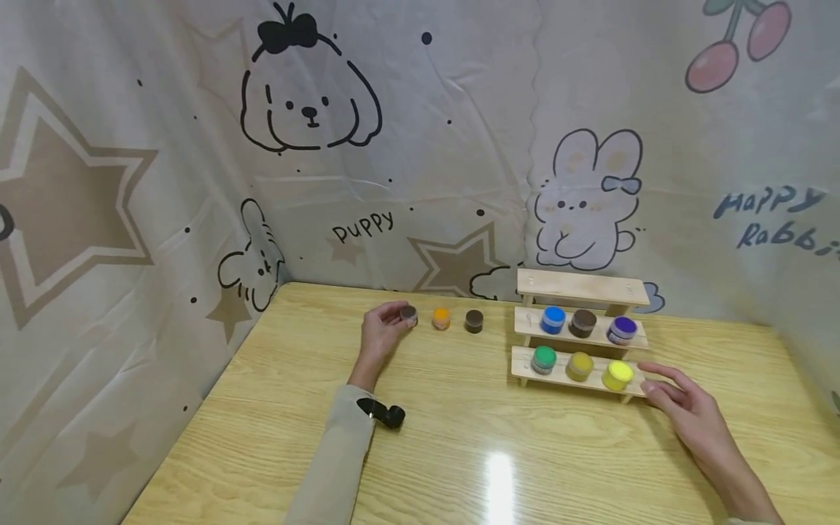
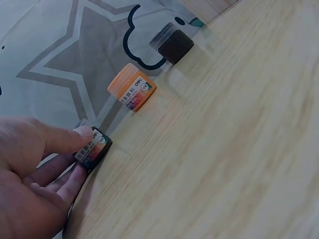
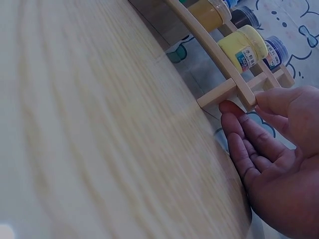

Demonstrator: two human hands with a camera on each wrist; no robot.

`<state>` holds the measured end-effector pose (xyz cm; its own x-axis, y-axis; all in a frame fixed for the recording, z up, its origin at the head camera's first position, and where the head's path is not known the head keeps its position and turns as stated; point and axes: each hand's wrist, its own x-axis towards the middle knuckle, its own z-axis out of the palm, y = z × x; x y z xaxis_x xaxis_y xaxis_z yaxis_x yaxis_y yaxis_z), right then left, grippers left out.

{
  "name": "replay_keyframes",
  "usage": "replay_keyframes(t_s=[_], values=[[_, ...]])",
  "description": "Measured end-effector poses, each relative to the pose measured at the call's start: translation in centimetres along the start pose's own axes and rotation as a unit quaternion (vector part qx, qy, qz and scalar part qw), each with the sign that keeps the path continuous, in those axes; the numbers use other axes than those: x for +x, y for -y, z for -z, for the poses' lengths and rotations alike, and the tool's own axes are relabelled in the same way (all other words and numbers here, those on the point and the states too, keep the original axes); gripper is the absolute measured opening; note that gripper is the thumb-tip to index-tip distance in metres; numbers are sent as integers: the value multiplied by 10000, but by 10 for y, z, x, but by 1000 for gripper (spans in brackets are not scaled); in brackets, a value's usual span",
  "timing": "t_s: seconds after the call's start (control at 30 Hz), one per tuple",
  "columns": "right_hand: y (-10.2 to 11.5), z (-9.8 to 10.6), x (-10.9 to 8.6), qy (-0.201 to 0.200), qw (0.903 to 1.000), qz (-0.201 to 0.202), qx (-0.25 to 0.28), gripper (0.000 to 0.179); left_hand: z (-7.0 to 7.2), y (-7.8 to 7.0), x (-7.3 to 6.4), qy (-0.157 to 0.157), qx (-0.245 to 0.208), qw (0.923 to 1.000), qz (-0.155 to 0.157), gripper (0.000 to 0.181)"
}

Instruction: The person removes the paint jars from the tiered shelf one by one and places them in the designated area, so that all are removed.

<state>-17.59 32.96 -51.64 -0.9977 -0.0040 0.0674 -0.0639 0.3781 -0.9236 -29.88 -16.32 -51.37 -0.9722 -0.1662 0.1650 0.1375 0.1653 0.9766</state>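
My left hand [image 1: 383, 332] pinches a small dark paint jar [image 2: 94, 149] at the far side of the table, thumb on one side and fingers on the other. To its right stand an orange paint jar [image 1: 441, 319] and a black paint jar [image 1: 474, 321]. At the right, my right hand [image 1: 689, 408] grips the end of the lowest step of a three-tier wooden rack [image 1: 584, 286]. On that step sit green [image 1: 543, 359], ochre [image 1: 580, 366] and bright yellow [image 1: 618, 375] jars. Blue [image 1: 553, 319], dark brown [image 1: 582, 323] and purple [image 1: 622, 329] jars occupy the middle step.
The wooden table [image 1: 446, 430] meets a printed cloth [image 1: 420, 146] hung behind and at the sides. A black strap device [image 1: 382, 413] is fixed at the left sleeve's cuff. The rack's top tier bears no jars.
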Motion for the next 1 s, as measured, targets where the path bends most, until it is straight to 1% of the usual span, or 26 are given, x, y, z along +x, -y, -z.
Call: replay_keyframes(t_s=[0.1,0.3,0.37,0.43,0.53,0.6,0.7,0.77,0.9,1.0], values=[[1,1,0,-7,10000,15,42,43,0,-2,1,119,26,9999,-7,40],[0,-1,0,-30,10000,54,8,42,2,-12,0,414,108,9991,64,58],[-1,-1,0,-38,10000,38,1,42,3,-16,-2,413,206,9989,88,58],[-2,-1,-1,-40,10000,23,-7,42,3,-21,-4,342,398,9986,51,56],[-1,-1,-2,-11,10000,10,10,42,1,-30,-6,235,554,9981,-133,50],[-1,0,-1,9,10000,2,13,42,-1,-36,-8,205,630,9972,-335,45],[0,1,-1,27,10000,14,21,43,-6,-47,-12,229,552,9963,-618,40],[0,1,-1,30,10000,26,34,42,-10,-52,-14,280,504,9951,-802,38],[-1,0,-2,17,10000,26,43,41,-20,-62,-21,484,423,9915,-1136,37],[-2,-1,-1,-1,10000,44,45,41,-28,-70,-26,609,288,9895,-1280,35]])
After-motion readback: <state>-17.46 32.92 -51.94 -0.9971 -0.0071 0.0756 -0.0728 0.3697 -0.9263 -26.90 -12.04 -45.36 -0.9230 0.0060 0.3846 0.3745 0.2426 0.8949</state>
